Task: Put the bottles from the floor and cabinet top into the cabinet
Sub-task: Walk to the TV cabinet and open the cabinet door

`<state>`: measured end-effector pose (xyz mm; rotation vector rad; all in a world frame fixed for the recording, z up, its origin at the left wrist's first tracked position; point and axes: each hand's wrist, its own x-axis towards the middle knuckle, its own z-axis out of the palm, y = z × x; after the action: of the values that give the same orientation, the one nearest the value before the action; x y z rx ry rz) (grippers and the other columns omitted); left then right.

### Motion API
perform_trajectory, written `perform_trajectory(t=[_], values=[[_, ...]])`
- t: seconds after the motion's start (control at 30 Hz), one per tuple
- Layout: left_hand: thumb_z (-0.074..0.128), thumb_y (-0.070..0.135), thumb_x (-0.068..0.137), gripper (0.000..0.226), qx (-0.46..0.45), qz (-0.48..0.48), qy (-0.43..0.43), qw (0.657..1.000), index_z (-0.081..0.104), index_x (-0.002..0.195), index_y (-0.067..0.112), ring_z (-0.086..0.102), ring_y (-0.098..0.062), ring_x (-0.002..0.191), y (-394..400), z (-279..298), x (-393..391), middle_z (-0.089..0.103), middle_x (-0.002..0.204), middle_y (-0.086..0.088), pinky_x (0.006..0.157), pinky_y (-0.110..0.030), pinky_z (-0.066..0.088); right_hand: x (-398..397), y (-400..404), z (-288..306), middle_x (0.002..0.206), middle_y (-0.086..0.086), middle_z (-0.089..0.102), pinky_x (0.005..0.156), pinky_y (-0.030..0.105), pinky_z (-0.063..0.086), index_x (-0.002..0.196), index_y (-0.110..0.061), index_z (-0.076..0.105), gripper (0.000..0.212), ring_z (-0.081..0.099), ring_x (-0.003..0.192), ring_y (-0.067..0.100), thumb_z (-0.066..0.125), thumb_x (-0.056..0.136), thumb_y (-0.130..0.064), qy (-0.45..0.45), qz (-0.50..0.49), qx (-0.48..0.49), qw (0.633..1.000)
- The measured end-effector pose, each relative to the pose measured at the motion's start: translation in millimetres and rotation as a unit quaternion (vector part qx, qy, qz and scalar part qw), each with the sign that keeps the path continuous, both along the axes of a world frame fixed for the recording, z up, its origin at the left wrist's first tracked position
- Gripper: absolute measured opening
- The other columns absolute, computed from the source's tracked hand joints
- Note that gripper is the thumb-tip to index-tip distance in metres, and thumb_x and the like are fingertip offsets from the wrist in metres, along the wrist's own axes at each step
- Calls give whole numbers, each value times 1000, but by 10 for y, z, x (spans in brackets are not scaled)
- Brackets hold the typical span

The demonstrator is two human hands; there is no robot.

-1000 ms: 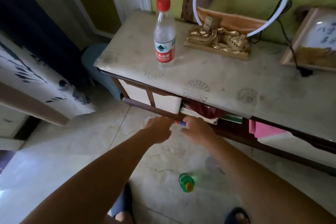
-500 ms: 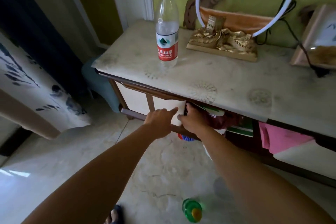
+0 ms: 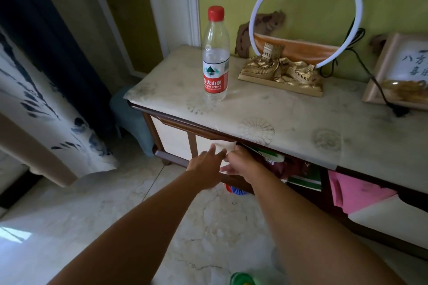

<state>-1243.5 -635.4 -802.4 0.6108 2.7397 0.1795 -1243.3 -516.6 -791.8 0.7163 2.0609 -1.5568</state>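
A clear water bottle (image 3: 215,71) with a red cap and red label stands upright on the pale cabinet top (image 3: 289,118), left of centre. A green bottle (image 3: 240,279) lies on the floor, cut off by the bottom edge of the view. My left hand (image 3: 206,164) rests flat, fingers spread, on the white sliding door (image 3: 203,143). My right hand (image 3: 240,164) curls around that door's right edge. The cabinet stands open to the right of the door. A blue and red object (image 3: 235,190) shows under my right wrist, at the cabinet's lower rail.
A gold ornament (image 3: 282,74), a white ring lamp (image 3: 254,18) with a black cable and a framed picture (image 3: 382,65) stand on the cabinet top. Red, green and pink things (image 3: 354,192) fill the open cabinet. A blue stool (image 3: 132,115) stands left of it.
Both hands rose from the lower rail to the white door's edge. The view lifted, so the green bottle slid to the bottom edge.
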Motion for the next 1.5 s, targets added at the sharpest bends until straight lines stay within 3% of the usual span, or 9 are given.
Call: perform_trajectory(t=[0.27, 0.4, 0.57, 0.73, 0.9, 1.13, 1.2, 1.33, 1.5], values=[[53, 6, 92, 50, 154, 206, -122, 959, 42, 140, 11, 46, -28, 132, -41, -7, 141, 47, 145, -10, 102, -36, 43, 112, -33, -12, 84, 5, 63, 79, 31, 57, 116, -8, 55, 25, 68, 75, 19, 46, 93, -11, 12, 2, 66, 998], [43, 32, 98, 49, 296, 364, -157, 869, 42, 138, 4, 54, -33, 120, -136, 96, 161, 50, 139, -17, 101, -42, 48, 303, -89, -49, 98, 13, 65, 58, 23, 46, 122, -3, 54, 32, 64, 69, 16, 49, 91, -11, 25, 60, 117, 991], [65, 57, 78, 86, 385, 476, -100, 784, 32, 136, 3, 60, -39, 107, -317, 219, 257, 59, 120, -16, 86, -50, 56, 625, -361, -34, 83, 17, 69, 62, 30, 53, 102, 3, 62, 25, 70, 82, 34, 49, 86, -11, 42, 151, 138, 978], [71, 17, 81, 70, 372, 472, -121, 790, 25, 133, 21, 64, -25, 67, -628, 312, 387, 57, 109, -14, 54, -42, 62, 856, -677, 21, 66, 6, 60, 49, 24, 43, 101, -1, 63, 23, 61, 57, 19, 48, 88, -12, 19, 240, 126, 962], [70, 8, 80, 70, 371, 462, -174, 786, 30, 135, 20, 65, -35, 89, -1005, 398, 452, 56, 114, -17, 56, -46, 62, 968, -1010, 127, 75, 9, 65, 60, 24, 47, 114, -1, 61, 28, 66, 69, 21, 50, 92, -14, -1, 307, 135, 942], [63, 11, 79, 66, 206, 395, -107, 889, 31, 137, 18, 65, -33, 84, -1652, 469, 517, 59, 104, -14, 56, -39, 60, 1122, -1578, 192, 87, 14, 66, 48, 19, 45, 110, -2, 63, 30, 65, 52, 13, 45, 89, -11, 17, 337, 88, 937], [58, 14, 82, 74, 132, 357, -71, 922, 21, 146, 18, 65, -33, 92, -1868, 471, 512, 61, 109, -15, 72, -39, 59, 1128, -1682, 240, 81, 13, 64, 47, 21, 43, 99, -5, 64, 22, 64, 54, 16, 46, 88, -11, 27, 344, 100, 933], [49, 16, 90, 76, 67, 327, -25, 942, 6, 152, 26, 61, -24, 78, -2177, 440, 485, 55, 94, -11, 62, -32, 53, 1073, -1715, 247, 68, 14, 58, 58, 28, 47, 67, -6, 51, 18, 60, 57, 19, 48, 85, -8, 41, 344, 147, 927], [48, 12, 93, 76, 54, 325, -9, 944, 4, 152, 30, 58, -21, 80, -2349, 399, 375, 57, 108, -15, 67, -32, 51, 939, -1614, 186, 120, 20, 66, 81, 36, 55, 123, 1, 58, 43, 69, 72, 27, 45, 85, -14, 53, 313, 161, 935]])
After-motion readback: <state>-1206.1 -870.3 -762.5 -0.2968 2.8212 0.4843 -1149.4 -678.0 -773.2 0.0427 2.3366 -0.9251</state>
